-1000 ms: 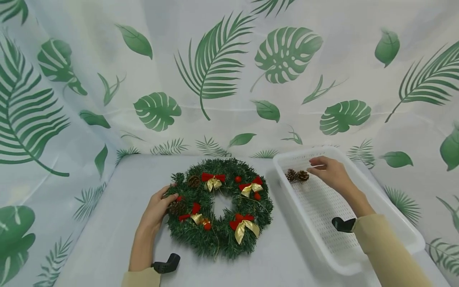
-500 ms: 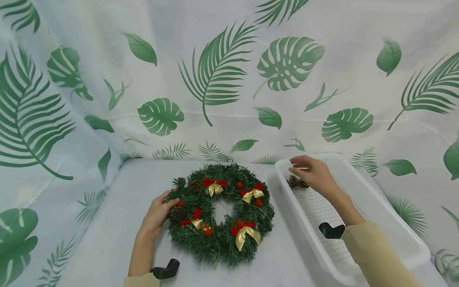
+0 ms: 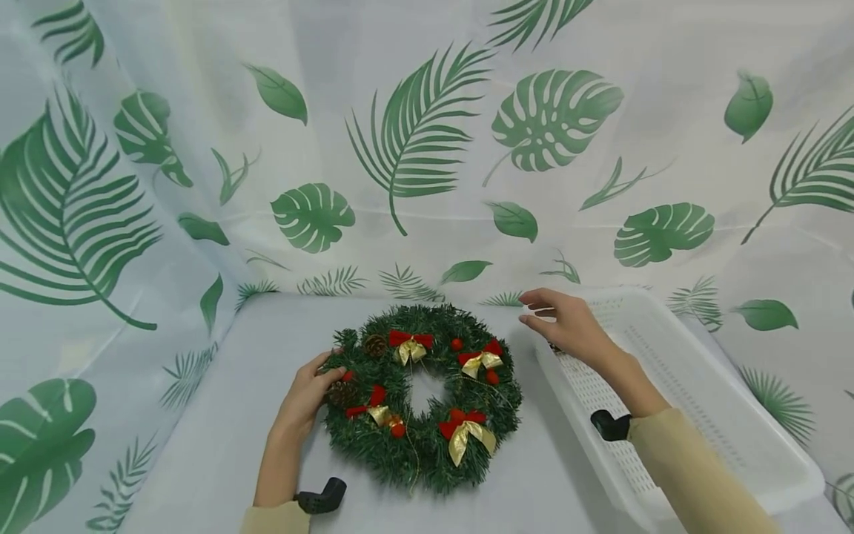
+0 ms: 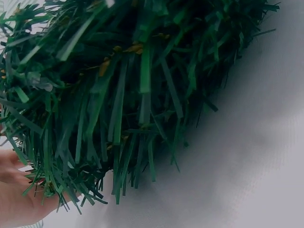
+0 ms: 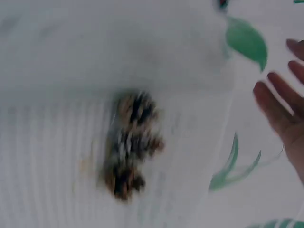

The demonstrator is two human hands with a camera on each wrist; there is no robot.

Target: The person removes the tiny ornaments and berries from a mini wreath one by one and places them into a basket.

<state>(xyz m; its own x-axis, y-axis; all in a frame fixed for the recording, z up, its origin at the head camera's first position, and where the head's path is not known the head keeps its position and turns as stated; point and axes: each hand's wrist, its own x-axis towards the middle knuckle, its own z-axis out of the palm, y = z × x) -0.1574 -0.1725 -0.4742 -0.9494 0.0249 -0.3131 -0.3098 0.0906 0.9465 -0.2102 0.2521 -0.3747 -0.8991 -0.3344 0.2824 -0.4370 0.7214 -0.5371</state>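
A green Christmas wreath [image 3: 376, 454] lies on the white table, decorated with red-and-gold bows [image 3: 467, 434], red berries [image 3: 457, 344] and pinecones [image 3: 342, 394]. My left hand [image 3: 303, 397] grips its left edge, thumb on top near a pinecone and the other fingers mostly hidden by the greenery. To the right, my right hand [image 3: 567, 326] hovers over the left rim of a white plastic basket [image 3: 694, 404], fingers apart and slightly bent, nothing held. Inside the basket, blurred pinecones [image 5: 135, 142] show in the right wrist view; in the head view the hand covers most of them.
A white cloth backdrop [image 3: 427, 245] printed with green leaves rises behind the table and along its sides. White tabletop [image 3: 227, 415] extends left of the wreath. Dark wrist cameras [image 3: 322, 495] sit at both beige sleeves [image 3: 694, 467].
My right hand has moved left, from above the basket's pinecones toward the wreath side of the basket. The left hand keeps its hold on the wreath. The head view has shifted slightly.
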